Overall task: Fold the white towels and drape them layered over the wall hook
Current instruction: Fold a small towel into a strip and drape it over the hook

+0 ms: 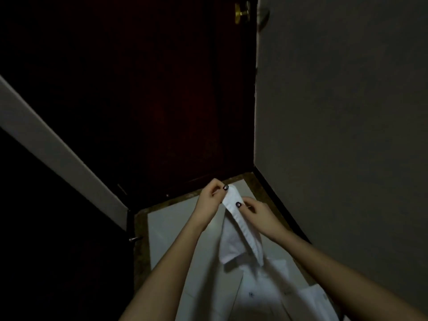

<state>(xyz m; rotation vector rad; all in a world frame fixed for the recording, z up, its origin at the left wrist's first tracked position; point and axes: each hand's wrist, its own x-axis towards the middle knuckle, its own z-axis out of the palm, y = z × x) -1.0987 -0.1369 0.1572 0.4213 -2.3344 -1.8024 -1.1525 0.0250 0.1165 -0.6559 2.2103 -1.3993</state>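
Note:
A white towel (234, 237) hangs in front of me, folded into a narrow strip at its top. My left hand (209, 200) pinches the strip's upper end with thumb and fingers. Just below and to the right, my right hand (256, 213) pinches the same strip. The towel's lower part spreads wide towards the bottom of the view, where more white cloth (273, 293) lies near my body. No wall hook is visible.
A dark red door (162, 100) stands ahead with a brass knob (242, 12) at the top. A grey wall (342, 112) runs along the right. Below lies a pale floor tile (171, 228) with a speckled stone border. A white door frame (46, 140) slants at the left.

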